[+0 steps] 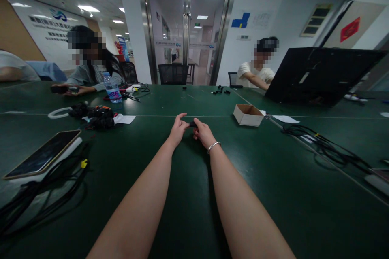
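Observation:
Both my arms reach out over the dark green table (188,210). My left hand (178,129) and my right hand (203,132) meet near the table's middle and pinch a small black part (192,124) between their fingertips. The part is tiny and I cannot tell what it is. A silver bracelet (213,146) circles my right wrist. Both hands hover just above or rest on the tabletop.
An open cardboard box (247,114) stands right of my hands. A black laptop (319,75) and cables (328,145) lie farther right. At left are a phone (42,153), black cables (39,194), a heap of black parts (95,115) and a water bottle (112,87). Two people sit across the table.

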Demonstrator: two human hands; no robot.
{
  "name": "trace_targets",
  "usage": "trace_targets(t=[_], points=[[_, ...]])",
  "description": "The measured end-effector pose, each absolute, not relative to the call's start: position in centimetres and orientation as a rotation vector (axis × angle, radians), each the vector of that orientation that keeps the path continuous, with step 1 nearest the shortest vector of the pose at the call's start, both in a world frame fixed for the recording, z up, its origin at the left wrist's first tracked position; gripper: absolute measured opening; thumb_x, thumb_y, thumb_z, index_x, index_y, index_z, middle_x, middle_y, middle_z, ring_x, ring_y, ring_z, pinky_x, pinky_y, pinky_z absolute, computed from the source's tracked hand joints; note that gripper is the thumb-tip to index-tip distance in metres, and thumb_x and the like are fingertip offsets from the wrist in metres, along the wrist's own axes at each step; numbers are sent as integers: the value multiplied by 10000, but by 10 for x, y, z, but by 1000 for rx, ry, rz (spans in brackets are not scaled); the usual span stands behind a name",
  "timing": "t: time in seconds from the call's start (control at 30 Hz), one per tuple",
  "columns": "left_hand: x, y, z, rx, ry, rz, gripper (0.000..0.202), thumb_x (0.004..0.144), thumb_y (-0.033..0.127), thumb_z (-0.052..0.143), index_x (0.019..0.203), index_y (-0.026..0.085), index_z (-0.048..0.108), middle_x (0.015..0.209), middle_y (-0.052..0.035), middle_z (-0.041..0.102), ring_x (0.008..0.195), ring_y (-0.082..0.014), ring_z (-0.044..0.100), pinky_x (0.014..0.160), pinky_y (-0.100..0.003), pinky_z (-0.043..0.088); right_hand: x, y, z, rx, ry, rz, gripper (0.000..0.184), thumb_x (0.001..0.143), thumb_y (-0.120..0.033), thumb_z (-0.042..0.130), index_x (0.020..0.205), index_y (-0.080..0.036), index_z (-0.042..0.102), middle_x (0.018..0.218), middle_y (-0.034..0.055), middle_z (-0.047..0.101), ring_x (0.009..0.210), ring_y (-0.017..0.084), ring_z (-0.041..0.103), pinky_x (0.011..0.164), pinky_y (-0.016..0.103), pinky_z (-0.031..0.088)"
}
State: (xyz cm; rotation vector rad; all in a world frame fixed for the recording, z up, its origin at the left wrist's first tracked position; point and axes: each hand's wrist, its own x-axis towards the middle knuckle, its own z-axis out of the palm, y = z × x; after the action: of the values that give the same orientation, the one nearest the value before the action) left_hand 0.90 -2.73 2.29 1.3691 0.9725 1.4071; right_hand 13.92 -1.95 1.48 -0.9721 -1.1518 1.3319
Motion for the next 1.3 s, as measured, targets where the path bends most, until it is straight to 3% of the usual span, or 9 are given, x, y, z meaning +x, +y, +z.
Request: trace_targets(t=[0.1,0.27,0.4,0.67,0.87,1.0,1.17,1.3], points=[[9,-27,23,1362,963,1356,359,808,264,496,1151,167,542,568,39,479,540,-122,473,573,-245,381,139,-21,16,-974,-1154,1333,510,665,-657,681,616,-198,466,412,-84,375,335,59,323,333,198,347],[9,-24,22,1313,975,1356,375,741,190,519,1115,177,552,616,29,521,568,-114,495,552,-223,370,139,-21,17,-988,-1194,1316,493,689,-653,663,632,-197,483,406,-80,377,334,68,339,331,201,353],[9,-23,21,1332,958,1296,240,807,279,474,974,154,594,481,48,414,431,-103,388,469,-225,302,139,-21,17,-986,-1206,1333,470,711,-631,658,663,-189,508,410,-80,382,336,69,332,334,201,356],[8,-23,23,1326,947,1302,253,831,301,464,928,135,630,484,28,454,440,-106,412,472,-226,309,138,-21,16,-955,-1214,1346,434,691,-586,687,710,-175,550,439,-84,410,353,63,347,340,191,360],[8,-22,22,1330,991,1327,276,837,354,496,930,136,639,468,39,443,409,-98,395,456,-227,295,139,-20,15,-915,-1161,1352,306,646,-410,729,735,-175,555,460,-82,479,370,60,396,397,191,425],[9,-22,21,1325,993,1339,244,803,343,552,927,150,637,567,8,537,502,-115,482,490,-225,339,140,-21,14,-848,-1133,1406,267,626,-287,691,849,-165,609,512,-70,531,411,67,454,468,211,490],[7,-21,17,1395,1163,1381,244,819,399,538,717,177,551,469,56,417,438,-109,411,486,-237,334,141,-21,15,-861,-1147,1398,272,596,-243,654,855,-166,624,532,-69,543,427,62,459,490,220,506],[6,-21,15,1555,1402,1325,344,853,473,491,649,195,488,467,45,477,455,-123,464,519,-250,339,141,-22,15,-862,-1161,1374,300,584,-206,631,883,-180,629,541,-87,514,438,56,454,510,219,515]])
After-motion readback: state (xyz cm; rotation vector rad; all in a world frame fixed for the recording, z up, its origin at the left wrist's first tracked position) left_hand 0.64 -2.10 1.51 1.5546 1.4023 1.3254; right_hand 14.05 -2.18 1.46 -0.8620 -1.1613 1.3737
